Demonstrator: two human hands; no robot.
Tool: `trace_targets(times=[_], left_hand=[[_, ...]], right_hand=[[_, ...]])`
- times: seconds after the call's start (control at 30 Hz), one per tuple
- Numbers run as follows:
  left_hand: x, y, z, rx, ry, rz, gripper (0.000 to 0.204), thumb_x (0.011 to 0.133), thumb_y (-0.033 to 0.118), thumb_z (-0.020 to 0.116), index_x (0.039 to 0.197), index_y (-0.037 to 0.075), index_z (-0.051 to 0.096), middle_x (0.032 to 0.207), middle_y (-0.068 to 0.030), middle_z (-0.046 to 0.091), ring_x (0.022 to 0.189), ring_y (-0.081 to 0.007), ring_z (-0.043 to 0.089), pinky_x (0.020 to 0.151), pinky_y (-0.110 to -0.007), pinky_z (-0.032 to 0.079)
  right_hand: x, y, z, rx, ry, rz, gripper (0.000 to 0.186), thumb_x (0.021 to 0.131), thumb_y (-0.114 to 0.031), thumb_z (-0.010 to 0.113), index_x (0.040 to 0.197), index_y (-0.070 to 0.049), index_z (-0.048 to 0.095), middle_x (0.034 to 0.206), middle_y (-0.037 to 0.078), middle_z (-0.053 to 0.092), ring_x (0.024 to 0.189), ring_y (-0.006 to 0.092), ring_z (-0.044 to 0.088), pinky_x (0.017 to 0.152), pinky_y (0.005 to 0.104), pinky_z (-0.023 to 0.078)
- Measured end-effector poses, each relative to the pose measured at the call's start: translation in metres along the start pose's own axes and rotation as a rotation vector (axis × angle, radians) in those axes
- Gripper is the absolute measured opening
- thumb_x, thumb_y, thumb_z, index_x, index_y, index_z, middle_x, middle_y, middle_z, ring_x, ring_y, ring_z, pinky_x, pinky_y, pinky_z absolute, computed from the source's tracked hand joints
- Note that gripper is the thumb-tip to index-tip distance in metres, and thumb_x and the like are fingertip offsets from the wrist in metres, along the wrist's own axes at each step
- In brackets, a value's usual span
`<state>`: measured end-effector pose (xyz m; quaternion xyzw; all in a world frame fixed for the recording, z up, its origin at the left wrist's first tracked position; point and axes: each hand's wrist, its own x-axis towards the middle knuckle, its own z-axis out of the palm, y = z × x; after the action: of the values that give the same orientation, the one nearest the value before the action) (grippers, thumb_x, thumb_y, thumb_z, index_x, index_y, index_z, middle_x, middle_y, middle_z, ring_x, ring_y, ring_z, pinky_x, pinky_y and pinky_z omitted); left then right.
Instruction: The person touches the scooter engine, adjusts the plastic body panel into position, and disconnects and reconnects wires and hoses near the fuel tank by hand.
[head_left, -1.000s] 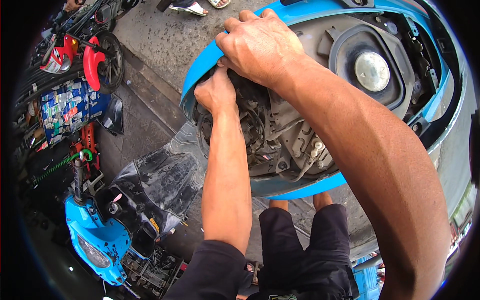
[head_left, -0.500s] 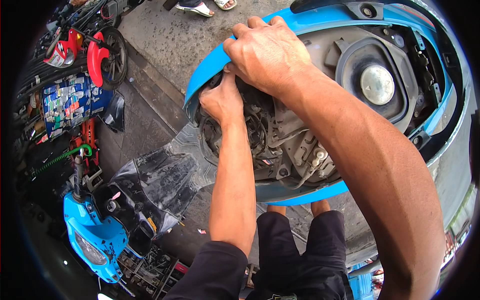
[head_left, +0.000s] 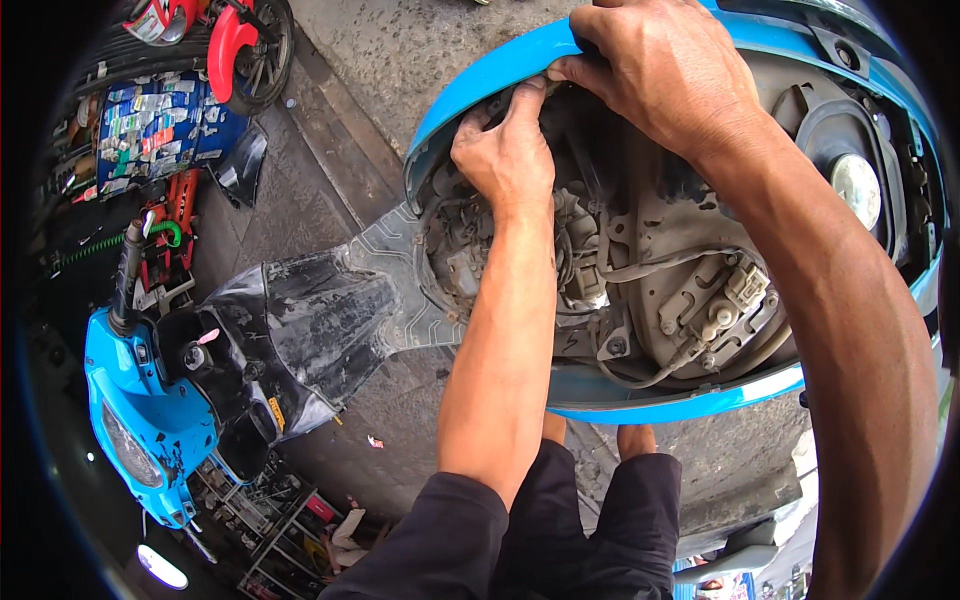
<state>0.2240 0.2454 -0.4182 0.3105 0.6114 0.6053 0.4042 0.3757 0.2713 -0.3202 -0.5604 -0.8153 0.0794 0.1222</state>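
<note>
The seatless rear of a blue scooter spreads in front of me, its curved blue body panel (head_left: 490, 70) running round the open middle. My right hand (head_left: 665, 75) is closed over the far edge of that panel, thumb on the inner side. Just left of it, my left hand (head_left: 510, 160) reaches inside the rim. Its thumb touches the panel's inner edge and its other fingers curl down, mostly hidden, so what they hold cannot be seen. Below the hands lie the dusty engine parts (head_left: 465, 270) and a cable bracket (head_left: 715, 315). The round silver fuel cap (head_left: 856, 190) is partly behind my right forearm.
Leftward are the scooter's footboard (head_left: 400, 285), black leg shield (head_left: 320, 320) and blue front cover (head_left: 140, 400). A sticker-covered blue drum (head_left: 150, 130) and a red motorcycle's wheel (head_left: 265, 60) stand at the far left. A metal rack (head_left: 275, 550) is at the lower left.
My view has shifted, so more of the engine bay shows. My right hand has moved rightward along the panel, away from my left hand. The sandalled feet at the top have mostly left view.
</note>
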Motion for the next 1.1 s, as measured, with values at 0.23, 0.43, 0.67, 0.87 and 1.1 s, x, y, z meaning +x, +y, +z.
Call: trace_targets(times=[0.23, 0.43, 0.67, 0.87, 1.1], left_hand=[[0.008, -0.001, -0.007, 0.259, -0.083, 0.003, 0.039, 0.082, 0.028, 0.083, 0.099, -0.006, 0.077, 0.097, -0.0135, 0.078, 0.093, -0.0208, 0.072, 0.09, -0.036, 0.053], [0.015, -0.01, -0.009, 0.454, -0.011, 0.047, 0.049, 0.08, 0.039, 0.085, 0.099, -0.005, 0.077, 0.103, -0.0142, 0.078, 0.099, -0.0234, 0.07, 0.092, -0.039, 0.052], [0.014, -0.002, 0.004, 0.284, -0.012, -0.032, 0.047, 0.074, 0.033, 0.092, 0.097, -0.005, 0.078, 0.097, -0.014, 0.078, 0.092, -0.0244, 0.07, 0.088, -0.04, 0.052], [0.005, 0.0, 0.005, 0.145, 0.008, 0.088, 0.039, 0.079, 0.026, 0.09, 0.094, -0.008, 0.078, 0.094, -0.014, 0.079, 0.085, -0.0224, 0.072, 0.084, -0.037, 0.053], [-0.005, -0.009, 0.002, 0.609, 0.166, 0.295, 0.048, 0.083, 0.04, 0.087, 0.098, -0.005, 0.079, 0.093, -0.0174, 0.08, 0.086, -0.025, 0.074, 0.082, -0.037, 0.054]], right_hand=[[0.002, 0.004, 0.01, -0.066, 0.029, -0.017, 0.022, 0.086, -0.026, 0.073, 0.087, -0.005, 0.075, 0.092, 0.017, 0.072, 0.096, 0.0379, 0.07, 0.082, 0.0493, 0.058], [0.001, -0.008, -0.002, 0.083, 0.02, 0.041, 0.022, 0.086, -0.025, 0.073, 0.088, -0.004, 0.077, 0.097, 0.019, 0.074, 0.098, 0.0387, 0.071, 0.084, 0.0482, 0.058], [-0.002, -0.005, -0.007, 0.062, 0.0, 0.057, 0.024, 0.087, -0.027, 0.074, 0.09, -0.003, 0.077, 0.095, 0.02, 0.075, 0.097, 0.0397, 0.072, 0.084, 0.0489, 0.058], [0.004, -0.002, 0.0, -0.003, -0.052, 0.056, 0.026, 0.089, -0.028, 0.071, 0.091, -0.003, 0.076, 0.099, 0.02, 0.075, 0.098, 0.0395, 0.071, 0.084, 0.0516, 0.058], [-0.001, -0.012, 0.013, -0.109, 0.143, -0.006, 0.026, 0.089, -0.033, 0.076, 0.095, -0.008, 0.074, 0.097, 0.01, 0.069, 0.101, 0.033, 0.067, 0.086, 0.0477, 0.055]])
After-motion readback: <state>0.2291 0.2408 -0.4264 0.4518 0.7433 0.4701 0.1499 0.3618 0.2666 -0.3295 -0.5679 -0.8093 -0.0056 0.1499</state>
